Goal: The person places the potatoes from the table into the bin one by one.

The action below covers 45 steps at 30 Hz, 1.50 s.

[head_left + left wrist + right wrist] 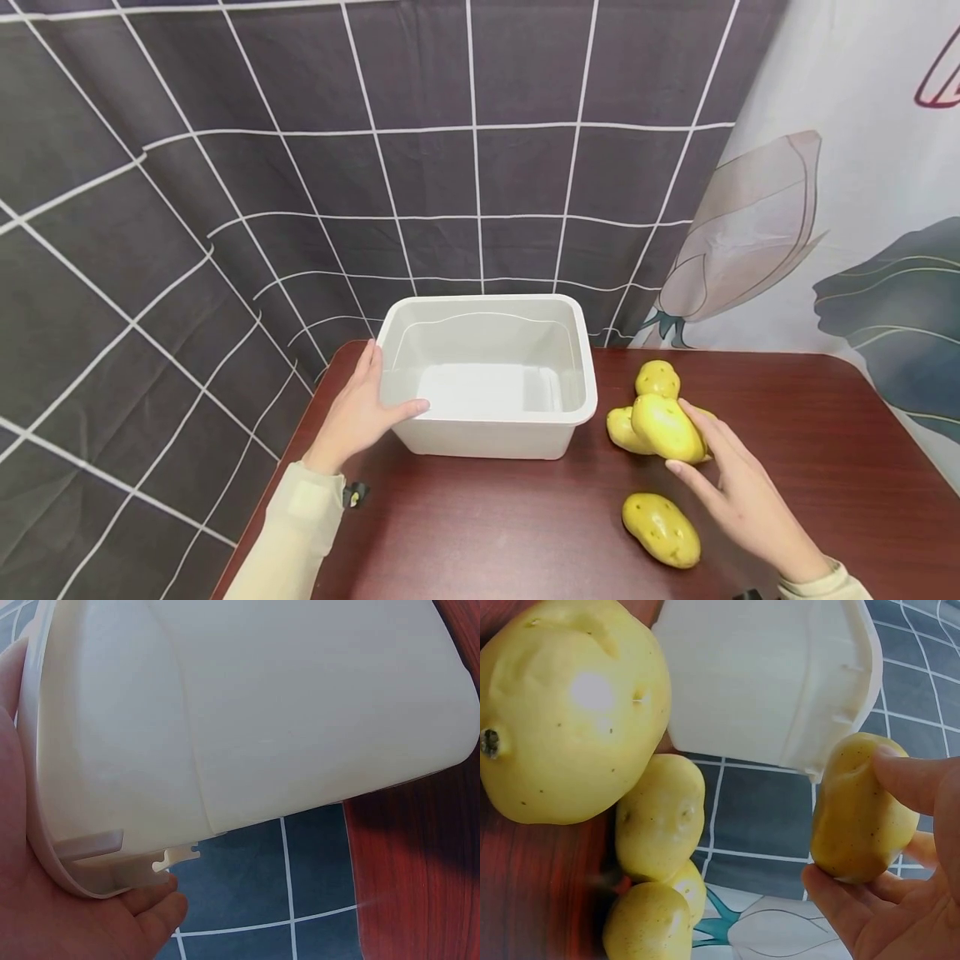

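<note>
My left hand (358, 412) grips the front left corner of a white plastic basin (480, 437), thumb over the front rim. Seen from the left wrist, fingers (161, 919) curl beneath the basin's rim. To the right of the basin, my right hand (742, 492) holds a yellow potato (666, 427). The right wrist view has this potato (862, 810) pinched between thumb and fingers, raised off the table. Just behind and beneath it in the head view lie more potatoes, among them one at the back (657, 379) and one at the left (624, 431). Nearer me lies a single potato (662, 530).
The basin and potatoes stand on a dark red wooden table (480, 517). Behind and to the left hangs a dark curtain (420, 175) with white grid lines. A pale floral cloth (855, 167) hangs at the back right, along the table's far edge.
</note>
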Each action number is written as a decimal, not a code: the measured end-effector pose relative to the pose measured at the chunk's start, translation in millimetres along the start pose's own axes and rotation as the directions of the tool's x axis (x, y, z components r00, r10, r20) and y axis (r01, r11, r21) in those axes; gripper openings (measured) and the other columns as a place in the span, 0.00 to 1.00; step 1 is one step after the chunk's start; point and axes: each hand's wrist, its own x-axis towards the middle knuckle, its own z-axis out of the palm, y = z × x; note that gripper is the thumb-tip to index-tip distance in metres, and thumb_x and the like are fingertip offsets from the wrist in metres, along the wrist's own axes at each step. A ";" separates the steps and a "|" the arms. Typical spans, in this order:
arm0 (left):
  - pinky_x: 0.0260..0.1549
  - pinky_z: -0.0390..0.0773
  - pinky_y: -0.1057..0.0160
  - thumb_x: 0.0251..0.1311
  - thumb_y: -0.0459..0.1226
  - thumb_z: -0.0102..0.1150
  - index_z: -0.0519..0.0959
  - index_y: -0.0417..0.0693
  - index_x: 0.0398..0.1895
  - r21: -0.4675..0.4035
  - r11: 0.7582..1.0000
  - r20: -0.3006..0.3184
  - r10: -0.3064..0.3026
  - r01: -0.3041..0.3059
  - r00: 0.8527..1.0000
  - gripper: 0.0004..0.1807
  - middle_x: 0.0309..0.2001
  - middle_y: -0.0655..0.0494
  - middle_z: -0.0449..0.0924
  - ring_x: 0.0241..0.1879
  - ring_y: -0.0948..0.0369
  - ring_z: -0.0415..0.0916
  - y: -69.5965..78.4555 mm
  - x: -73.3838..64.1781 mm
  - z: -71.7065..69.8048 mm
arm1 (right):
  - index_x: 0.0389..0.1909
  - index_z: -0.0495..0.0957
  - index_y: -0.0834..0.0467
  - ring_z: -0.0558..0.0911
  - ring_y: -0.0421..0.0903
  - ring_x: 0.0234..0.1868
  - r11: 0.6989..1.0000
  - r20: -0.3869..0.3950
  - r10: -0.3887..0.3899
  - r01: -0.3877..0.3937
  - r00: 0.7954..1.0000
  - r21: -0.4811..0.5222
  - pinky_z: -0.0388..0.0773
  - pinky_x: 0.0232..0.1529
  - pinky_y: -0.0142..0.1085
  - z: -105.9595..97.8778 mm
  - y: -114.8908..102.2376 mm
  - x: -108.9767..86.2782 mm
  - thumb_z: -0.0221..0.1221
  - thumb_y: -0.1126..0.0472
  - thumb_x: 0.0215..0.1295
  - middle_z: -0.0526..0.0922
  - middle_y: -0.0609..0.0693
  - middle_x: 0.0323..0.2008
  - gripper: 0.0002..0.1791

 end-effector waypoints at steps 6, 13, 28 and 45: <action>0.67 0.60 0.38 0.52 0.68 0.64 0.41 0.34 0.79 0.002 1.000 -0.001 0.001 -0.001 1.000 0.68 0.81 0.44 0.36 0.77 0.42 0.48 -0.5 -0.1 0.0 | 0.76 0.61 0.54 0.65 0.31 0.61 0.999 -0.027 -0.032 0.032 0.999 -0.009 0.53 0.56 0.12 -0.6 -2.0 4.0 0.73 0.67 0.55 0.72 0.58 0.64 0.49; 0.68 0.60 0.38 0.53 0.66 0.65 0.41 0.34 0.79 -0.001 1.000 -0.001 0.000 0.000 1.000 0.67 0.81 0.44 0.35 0.77 0.42 0.47 -1.2 -0.3 0.3 | 0.76 0.63 0.54 0.67 0.32 0.55 0.999 -0.037 -0.037 0.036 0.999 -0.037 0.67 0.40 0.19 -1.6 -4.6 7.4 0.74 0.68 0.53 0.72 0.57 0.64 0.49; 0.67 0.60 0.39 0.51 0.72 0.61 0.41 0.35 0.80 0.004 1.000 0.005 -0.003 0.003 1.000 0.70 0.81 0.45 0.35 0.77 0.42 0.48 -0.8 -1.3 1.2 | 0.74 0.65 0.57 0.68 0.35 0.62 0.998 -0.050 -0.061 0.059 0.997 -0.033 0.53 0.60 0.13 -3.4 -7.0 20.9 0.76 0.69 0.48 0.73 0.57 0.64 0.49; 0.68 0.60 0.38 0.52 0.70 0.62 0.40 0.34 0.79 0.006 1.000 0.003 0.005 -0.005 1.000 0.69 0.81 0.43 0.35 0.77 0.41 0.47 -0.8 0.5 0.3 | 0.74 0.65 0.58 0.65 0.29 0.65 0.994 -0.080 -0.108 0.107 0.991 -0.022 0.52 0.64 0.15 -0.6 -12.1 32.5 0.75 0.72 0.48 0.73 0.58 0.64 0.49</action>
